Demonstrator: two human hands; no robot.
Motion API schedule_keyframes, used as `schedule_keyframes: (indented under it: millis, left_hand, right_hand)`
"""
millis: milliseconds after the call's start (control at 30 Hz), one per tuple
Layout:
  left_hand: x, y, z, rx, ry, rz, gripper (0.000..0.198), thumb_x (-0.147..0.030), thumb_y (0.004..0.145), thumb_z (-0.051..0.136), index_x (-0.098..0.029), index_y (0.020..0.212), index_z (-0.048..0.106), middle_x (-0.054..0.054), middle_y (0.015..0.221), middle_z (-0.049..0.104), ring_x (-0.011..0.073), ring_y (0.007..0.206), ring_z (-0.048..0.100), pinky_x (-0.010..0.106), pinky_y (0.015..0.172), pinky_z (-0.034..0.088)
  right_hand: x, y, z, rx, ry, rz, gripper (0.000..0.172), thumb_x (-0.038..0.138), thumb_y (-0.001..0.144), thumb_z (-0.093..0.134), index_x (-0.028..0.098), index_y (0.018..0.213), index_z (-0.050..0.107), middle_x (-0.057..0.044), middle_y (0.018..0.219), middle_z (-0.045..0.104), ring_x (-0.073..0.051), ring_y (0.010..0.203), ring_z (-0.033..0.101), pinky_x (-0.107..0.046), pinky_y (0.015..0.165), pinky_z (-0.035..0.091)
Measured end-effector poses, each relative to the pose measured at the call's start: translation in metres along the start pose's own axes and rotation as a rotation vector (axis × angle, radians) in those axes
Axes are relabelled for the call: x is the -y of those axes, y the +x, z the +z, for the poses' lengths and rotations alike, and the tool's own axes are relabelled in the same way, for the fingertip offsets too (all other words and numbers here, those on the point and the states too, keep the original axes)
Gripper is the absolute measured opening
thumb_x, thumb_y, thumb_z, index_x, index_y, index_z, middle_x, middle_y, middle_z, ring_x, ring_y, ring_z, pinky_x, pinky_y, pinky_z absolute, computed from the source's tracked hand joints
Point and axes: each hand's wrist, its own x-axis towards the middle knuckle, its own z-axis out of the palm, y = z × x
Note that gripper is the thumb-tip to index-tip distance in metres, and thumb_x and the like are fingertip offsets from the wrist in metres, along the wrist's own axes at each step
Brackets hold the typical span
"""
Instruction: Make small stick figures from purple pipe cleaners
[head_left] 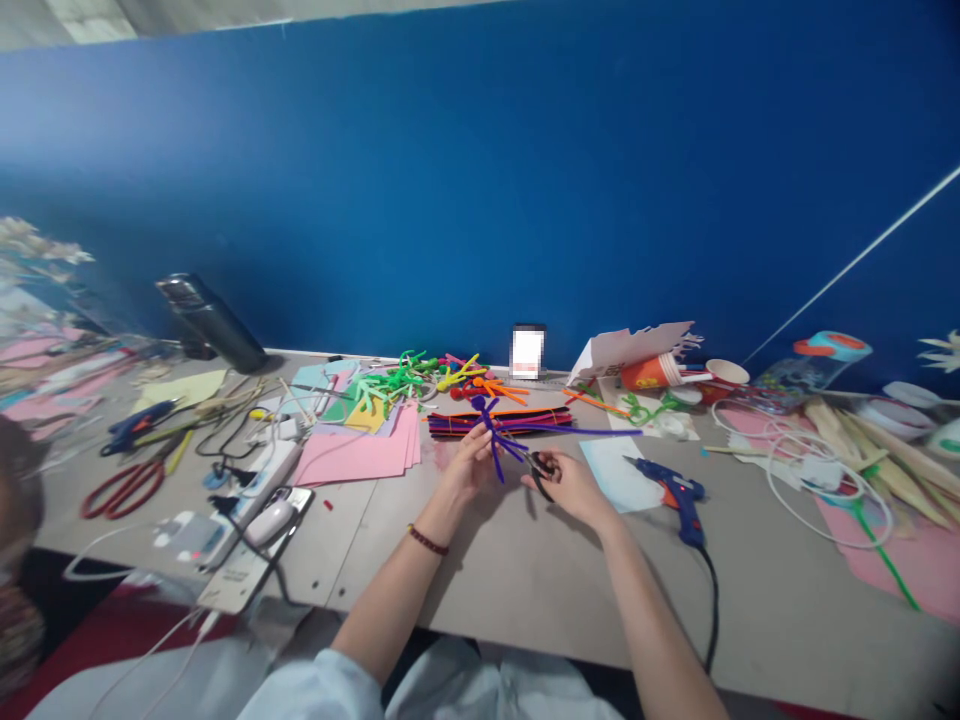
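My left hand pinches a purple pipe-cleaner figure with a rounded top and several thin limbs. In my right hand is a pair of dark-handled scissors, its blades directed at one of the figure's purple limbs. Whether the blades touch that limb is too small to tell. Behind my hands lies a bundle of pipe cleaners in dark red, purple and orange. A long purple stem stretches to the right past the bundle.
Finished-looking green pipe-cleaner shapes lie behind pink paper. A blue glue gun with a black cord rests at right. To the left are a power strip, red-handled scissors and a dark bottle. A phone stands by the blue partition.
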Motion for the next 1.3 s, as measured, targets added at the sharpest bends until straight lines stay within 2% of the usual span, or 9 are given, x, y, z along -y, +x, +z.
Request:
schedule_keyframes:
  millis: [167,300,467,633,767,900,1033,1200,1300]
  left_hand:
    - [0.006,0.002,-0.004,0.034,0.02,-0.023,0.025,-0.01,0.063,0.075,-0.016,0.084,0.064,-0.002,0.068,0.064,0.0091,0.057,0.059,0.022,0.061,0.048]
    - [0.009,0.001,-0.004,0.094,0.07,-0.047,0.024,-0.01,0.063,0.076,-0.015,0.083,0.064,-0.001,0.068,0.065,0.0083,0.058,0.06,0.02,0.061,0.046]
    - [0.012,-0.001,-0.002,0.156,0.114,-0.08,0.021,-0.012,0.063,0.077,-0.014,0.08,0.064,0.0,0.065,0.063,0.0074,0.055,0.058,0.018,0.057,0.044]
    - [0.014,-0.002,-0.001,0.134,0.108,-0.086,0.019,-0.01,0.064,0.076,-0.014,0.076,0.063,0.0,0.066,0.063,0.0074,0.055,0.058,0.019,0.059,0.044]
    - [0.013,-0.002,-0.001,0.138,0.127,-0.104,0.019,-0.01,0.064,0.076,-0.016,0.075,0.063,-0.001,0.064,0.063,0.0075,0.054,0.057,0.019,0.057,0.044]
    - [0.014,-0.002,-0.002,0.159,0.154,-0.089,0.017,-0.012,0.063,0.077,-0.015,0.073,0.064,-0.001,0.062,0.062,0.0077,0.053,0.055,0.02,0.056,0.042]
    - [0.013,-0.003,-0.001,0.182,0.151,-0.076,0.017,-0.014,0.062,0.078,-0.013,0.074,0.066,0.001,0.064,0.062,0.0074,0.055,0.055,0.019,0.057,0.04]
    - [0.012,-0.004,0.0,0.175,0.156,-0.091,0.016,-0.013,0.063,0.078,-0.014,0.073,0.065,0.0,0.063,0.062,0.0081,0.055,0.055,0.02,0.057,0.04]
    - [0.012,-0.003,0.0,0.181,0.15,-0.086,0.016,-0.012,0.063,0.078,-0.014,0.073,0.066,0.0,0.062,0.062,0.008,0.055,0.055,0.02,0.057,0.04]
  right_hand:
    - [-0.007,0.003,0.005,-0.035,-0.056,-0.063,0.034,0.044,0.066,0.068,0.02,0.084,0.053,0.004,0.061,0.053,-0.012,0.054,0.049,-0.023,0.053,0.041]
    - [-0.02,0.006,0.006,-0.099,-0.099,-0.065,0.037,0.044,0.065,0.068,0.018,0.089,0.055,0.001,0.065,0.059,-0.014,0.056,0.054,-0.025,0.054,0.043]
    - [-0.025,0.005,0.006,-0.089,-0.144,-0.061,0.032,0.043,0.068,0.065,0.019,0.089,0.06,-0.003,0.069,0.064,-0.017,0.061,0.059,-0.027,0.059,0.045]
    - [-0.021,0.001,0.004,-0.078,-0.203,-0.07,0.035,0.044,0.069,0.064,0.017,0.091,0.061,-0.005,0.072,0.066,-0.018,0.06,0.058,-0.028,0.059,0.044]
    - [-0.014,-0.001,0.001,-0.058,-0.302,-0.095,0.026,0.041,0.073,0.06,0.018,0.084,0.064,-0.005,0.074,0.067,-0.017,0.061,0.057,-0.027,0.059,0.042]
    - [-0.008,-0.004,-0.001,0.01,-0.328,-0.057,0.018,0.036,0.074,0.058,0.019,0.075,0.064,-0.003,0.067,0.065,-0.015,0.056,0.055,-0.024,0.053,0.038]
    - [-0.003,-0.007,-0.001,0.014,-0.364,-0.016,0.016,0.036,0.074,0.058,0.021,0.074,0.065,-0.001,0.064,0.064,-0.014,0.055,0.054,-0.022,0.051,0.034]
    - [0.001,-0.009,-0.003,0.029,-0.329,-0.091,0.02,0.034,0.074,0.056,0.019,0.061,0.059,0.001,0.051,0.054,-0.013,0.047,0.046,-0.022,0.045,0.027]
    - [0.0,-0.008,-0.004,0.024,-0.33,-0.111,0.02,0.033,0.074,0.056,0.019,0.06,0.058,0.002,0.05,0.052,-0.012,0.047,0.044,-0.022,0.045,0.026]
